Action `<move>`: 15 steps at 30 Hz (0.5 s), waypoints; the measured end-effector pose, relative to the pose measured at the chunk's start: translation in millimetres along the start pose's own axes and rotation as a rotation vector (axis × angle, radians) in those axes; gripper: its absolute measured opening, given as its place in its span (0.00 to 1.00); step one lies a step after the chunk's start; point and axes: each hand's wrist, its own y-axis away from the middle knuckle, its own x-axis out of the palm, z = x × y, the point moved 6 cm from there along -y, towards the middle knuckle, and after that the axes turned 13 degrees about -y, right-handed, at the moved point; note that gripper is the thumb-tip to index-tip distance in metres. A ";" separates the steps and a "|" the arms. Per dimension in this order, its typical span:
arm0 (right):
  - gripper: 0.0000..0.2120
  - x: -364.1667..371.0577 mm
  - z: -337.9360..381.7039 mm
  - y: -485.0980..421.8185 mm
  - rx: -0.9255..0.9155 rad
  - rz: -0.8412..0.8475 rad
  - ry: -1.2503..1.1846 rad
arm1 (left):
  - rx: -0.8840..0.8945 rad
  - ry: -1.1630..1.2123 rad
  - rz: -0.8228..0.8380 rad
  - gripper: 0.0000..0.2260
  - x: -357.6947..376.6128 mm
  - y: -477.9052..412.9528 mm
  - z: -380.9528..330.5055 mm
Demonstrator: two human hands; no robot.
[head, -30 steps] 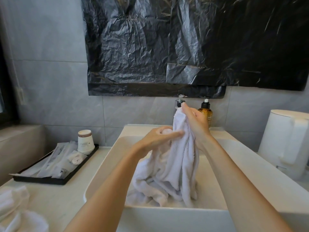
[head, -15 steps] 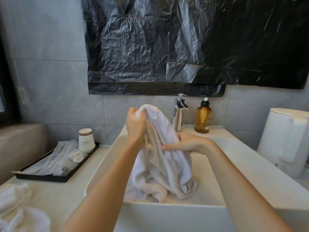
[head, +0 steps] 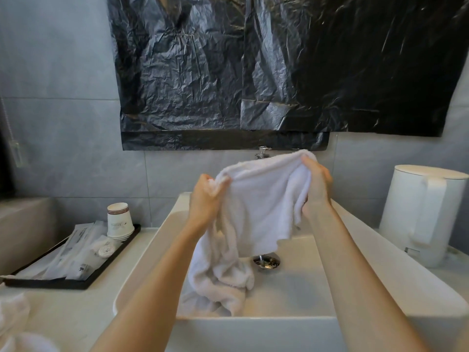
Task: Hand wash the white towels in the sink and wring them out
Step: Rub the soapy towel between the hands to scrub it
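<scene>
Stretching between both hands, the white towel (head: 258, 199) hangs over the sink (head: 299, 295). Its top edge is raised in front of the faucet (head: 262, 151), and its lower end is heaped on the basin floor just left of the drain (head: 266, 261). The left hand (head: 205, 196) has its fingers curled tight round one bunched corner. The right hand (head: 317, 184) grips the other end, fingers folded over the edge.

From where I stand, the cloth is being opened out, not yet twisted. To do it well, both grips should stay on that same edge so the towel falls flat. The tail should come up off the basin before any wringing. Keeping the work low and centred would spare the white kettle (head: 426, 214) on the right and the tray (head: 76, 283) of paper cups (head: 119, 219) on the left from drips. More white cloth (head: 12, 318) waits on the counter's near left corner.
</scene>
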 end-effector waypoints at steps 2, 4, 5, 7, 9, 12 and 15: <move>0.11 -8.7 5.4 2.8 -0.096 -0.111 0.072 | 0.079 -0.193 0.146 0.21 15.1 3.1 2.3; 0.08 -7.2 13.2 8.5 -0.233 -0.127 0.205 | 0.056 -0.282 0.276 0.23 22.1 8.2 10.3; 0.10 -4.8 16.1 11.5 -0.290 -0.118 0.289 | 0.023 -0.311 0.328 0.25 22.6 11.1 15.7; 0.12 0.5 18.9 15.5 -0.374 -0.109 0.505 | -0.006 -0.425 0.380 0.25 21.2 14.3 26.1; 0.12 4.9 20.3 21.6 -0.452 -0.120 0.709 | 0.020 -0.563 0.327 0.20 16.1 14.1 29.8; 0.08 2.2 22.3 26.0 -0.455 -0.172 0.622 | 0.018 -0.404 0.089 0.09 1.1 9.9 18.3; 0.10 -9.2 17.8 14.0 -0.231 -0.176 0.425 | -0.138 -0.034 -0.103 0.09 -15.3 4.1 14.4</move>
